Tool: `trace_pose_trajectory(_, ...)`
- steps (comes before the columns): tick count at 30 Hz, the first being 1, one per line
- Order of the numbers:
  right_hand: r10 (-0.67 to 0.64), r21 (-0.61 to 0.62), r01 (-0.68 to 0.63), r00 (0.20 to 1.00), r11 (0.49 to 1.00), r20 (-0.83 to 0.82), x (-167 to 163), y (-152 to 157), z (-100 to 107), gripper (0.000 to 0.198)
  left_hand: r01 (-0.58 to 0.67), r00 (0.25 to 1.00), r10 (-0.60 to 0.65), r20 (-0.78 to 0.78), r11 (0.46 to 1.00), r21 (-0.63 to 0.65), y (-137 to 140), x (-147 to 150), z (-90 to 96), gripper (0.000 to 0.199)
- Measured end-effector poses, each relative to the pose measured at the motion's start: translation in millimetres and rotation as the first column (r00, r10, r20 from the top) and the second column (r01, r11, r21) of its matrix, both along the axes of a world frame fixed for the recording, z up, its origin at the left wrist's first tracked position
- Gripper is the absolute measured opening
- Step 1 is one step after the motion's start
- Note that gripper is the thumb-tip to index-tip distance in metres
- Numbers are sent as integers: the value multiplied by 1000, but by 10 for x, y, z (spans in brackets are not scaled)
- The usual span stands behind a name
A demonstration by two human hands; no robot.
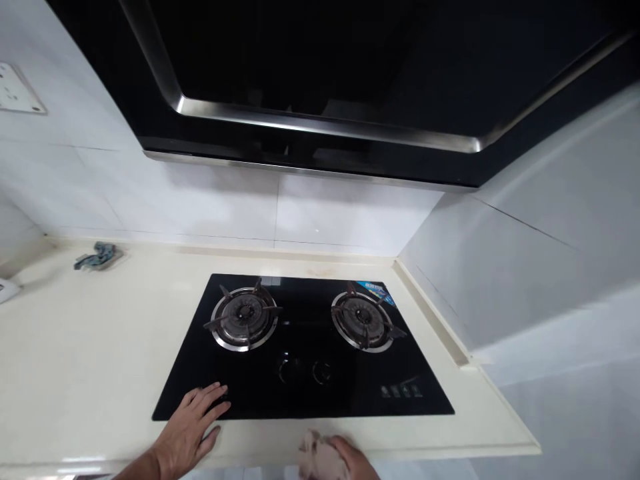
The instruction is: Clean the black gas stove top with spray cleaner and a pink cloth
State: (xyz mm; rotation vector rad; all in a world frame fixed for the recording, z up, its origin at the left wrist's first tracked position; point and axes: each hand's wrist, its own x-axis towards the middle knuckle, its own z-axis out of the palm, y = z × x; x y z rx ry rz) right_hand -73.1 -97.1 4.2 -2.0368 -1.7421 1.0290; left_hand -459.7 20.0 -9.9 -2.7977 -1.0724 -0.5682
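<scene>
My left hand (193,427) lies with its fingers stretched out over the front left corner of a black glass gas cooktop (305,400). Nothing is in it. At the counter's front edge, my right hand (353,459) is closed on a crumpled beige cloth (320,457); part of the hand and cloth is cut off by the frame's bottom. The cooktop has a left burner (244,315) and a right burner (363,317), each with a dark pan support. Two round black knobs sit near its front middle, and a blue sticker (377,292) marks the back right corner.
A black range hood (310,127) with a steel trim hangs low above the cooktop. On the cream countertop (100,360) a bunched dark green-blue cloth (97,256) lies at the back left. A grey tiled wall (540,267) bounds the right side. A socket plate (17,90) is at upper left.
</scene>
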Motion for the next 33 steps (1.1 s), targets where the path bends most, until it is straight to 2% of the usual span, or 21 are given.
trace_pose_trajectory(3, -154, 24, 166, 952, 986, -264, 312, 103, 295, 50, 28, 999, -30, -37, 999, -44, 20, -44, 9, 42)
trace_pose_trajectory(5, -270, 120, 317, 914, 941, -304, 550, 381, 641, 53, 59, 995, -65, -72, 994, -87, 29, -69, 23, 45)
trace_pose_trajectory(7, -329, 284, 392, 912, 875, -245, 648, 849, 999, 60, 68, 993, -78, -84, 991, -111, 20, -72, 36, 47)
trace_pose_trajectory(9, -261, 492, 297, 955, 819, -142, 565, 1438, 1247, 66, 48, 997, -55, -61, 993, -112, -10, -48, 42, 47)
trace_pose_trajectory(10, -222, 558, 208, 974, 803, -45, 469, 1745, 1304, 68, 32, 998, -36, -41, 994, -108, -30, -29, 43, 46)
trace_pose_trajectory(11, -190, 567, 110, 978, 816, 85, 351, 2043, 1316, 68, 14, 1000, -16, -19, 995, -101, -50, -8, 41, 45)
trace_pose_trajectory(13, -71, 386, -78, 931, 919, 358, 93, 2563, 1217, 68, -19, 1000, 21, 19, 996, -92, -80, 23, 37, 43)
trace_pose_trajectory(14, -4, 286, -129, 906, 950, 422, -28, 2768, 1125, 69, -26, 999, 29, 30, 996, -89, -87, 28, 37, 42)
trace_pose_trajectory(15, 59, 190, -163, 886, 968, 459, -132, 2930, 1020, 72, -20, 999, 22, 30, 996, -88, -87, 26, 38, 42)
trace_pose_trajectory(17, 127, 94, -192, 873, 977, 471, -272, 3125, 813, 81, 11, 1000, -10, 9, 996, -93, -72, 1, 48, 44)
trace_pose_trajectory(19, 149, 59, -204, 859, 977, 491, -310, 3163, 666, 86, 40, 999, -43, -28, 994, -106, -47, -33, 63, 46)
trace_pose_trajectory(21, 151, 69, -215, 847, 974, 510, -267, 3075, 601, 76, 54, 996, -61, -59, 992, -116, -28, -53, 75, 46)
trace_pose_trajectory(25, 132, 108, -226, 826, 968, 547, -107, 2652, 620, 53, 26, 998, -31, -51, 996, -83, -29, -32, 65, 42)
trace_pose_trajectory(29, 88, 123, -194, 809, 973, 582, 25, 2214, 658, 45, 1, 1000, -2, -25, 1000, -30, -40, -1, 41, 38)
trace_pose_trajectory(33, 85, 94, -173, 802, 980, 591, 217, 1965, 684, 41, 4, 1000, -4, -17, 1000, 7, -12, -6, 32, 38)
